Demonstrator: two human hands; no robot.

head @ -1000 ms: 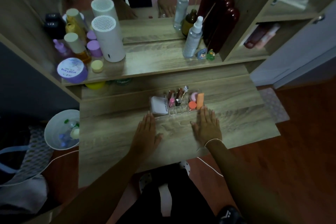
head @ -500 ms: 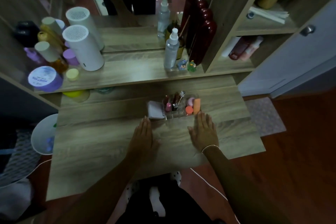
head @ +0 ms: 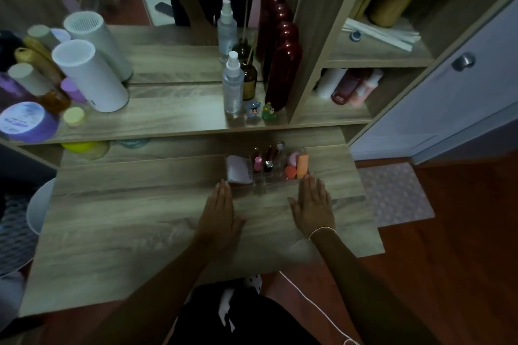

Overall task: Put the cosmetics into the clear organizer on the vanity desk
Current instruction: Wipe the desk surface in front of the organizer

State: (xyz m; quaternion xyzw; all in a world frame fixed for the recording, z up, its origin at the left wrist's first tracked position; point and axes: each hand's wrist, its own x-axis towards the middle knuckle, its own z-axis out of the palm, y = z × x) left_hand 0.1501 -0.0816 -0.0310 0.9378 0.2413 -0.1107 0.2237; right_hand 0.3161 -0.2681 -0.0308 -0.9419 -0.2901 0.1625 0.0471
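The clear organizer stands on the wooden vanity desk, just beyond my fingertips. It holds a white compact at its left, a pink lipstick and dark tubes in the middle, and an orange tube, an orange round piece and a pink puff at its right. My left hand lies flat on the desk, palm down, below the compact. My right hand lies flat below the orange tube. Neither hand holds anything.
The raised shelf behind carries a white cylinder, a purple jar, a spray bottle, a diffuser bottle, dark red bottles and two small figures. A white bowl sits left of the desk.
Both hands stay flat on the desk. The camera has tilted up and drifted, so more of the right-hand shelves and door shows.
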